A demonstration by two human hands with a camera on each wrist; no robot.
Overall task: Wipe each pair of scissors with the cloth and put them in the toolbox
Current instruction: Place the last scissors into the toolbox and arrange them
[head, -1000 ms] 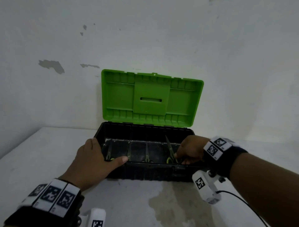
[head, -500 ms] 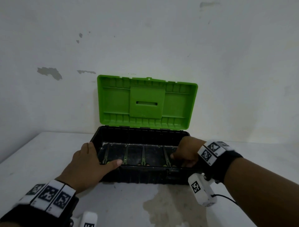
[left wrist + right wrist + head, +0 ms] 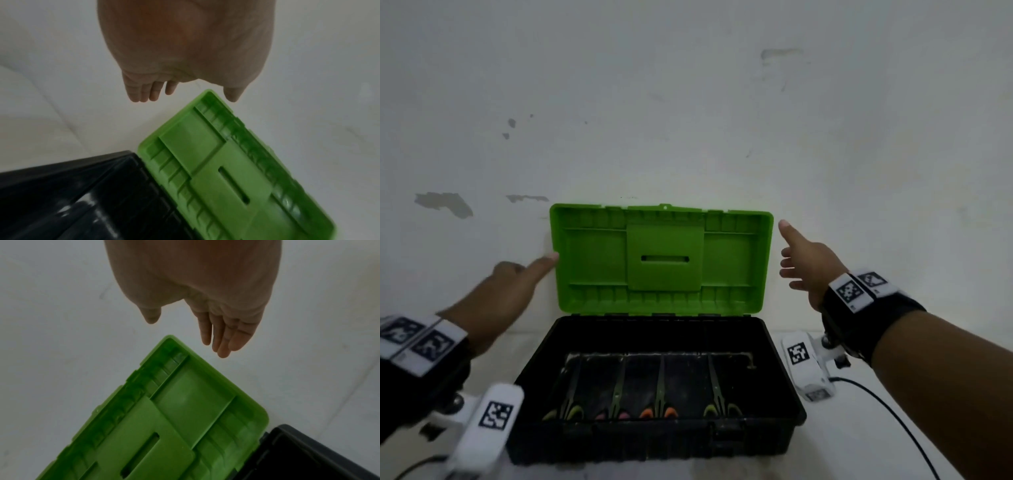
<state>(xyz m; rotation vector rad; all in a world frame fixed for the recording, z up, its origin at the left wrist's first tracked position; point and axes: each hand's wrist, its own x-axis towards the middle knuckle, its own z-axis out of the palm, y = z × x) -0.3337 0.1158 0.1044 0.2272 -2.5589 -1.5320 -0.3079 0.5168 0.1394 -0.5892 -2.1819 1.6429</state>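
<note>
Both hands are up by the green lid (image 3: 661,260) of the toolbox (image 3: 654,442), one on each side. The left hand (image 3: 506,287) has straight fingers & holds nothing; its tip looks to be touching the lid's left edge, but it's blurry so I can't be sure. The right hand (image 3: 804,263) is spread wide, holds nothing, just beside the lid's right edge, w/ a small gap.

Four pairs of scissors (image 3: 643,394) lie side by side in the black bottom of the box, handles at the near end: yellow-green, pink, orange, yellow-green. No cloth shows in any view.

So I think the step now is closing the lid. To do it well: hold both side edges at the same height, tip the lid toward the near side slowly, keep fingers off the rim so they don't get pinched, & check no handle sticks up.

The box sits on a white table (image 3: 842,445), w/ its far side close to a white wall (image 3: 688,102). The wall has chipped paint spots (image 3: 445,204) on the left. The table has a dull stain at the near edge.
</note>
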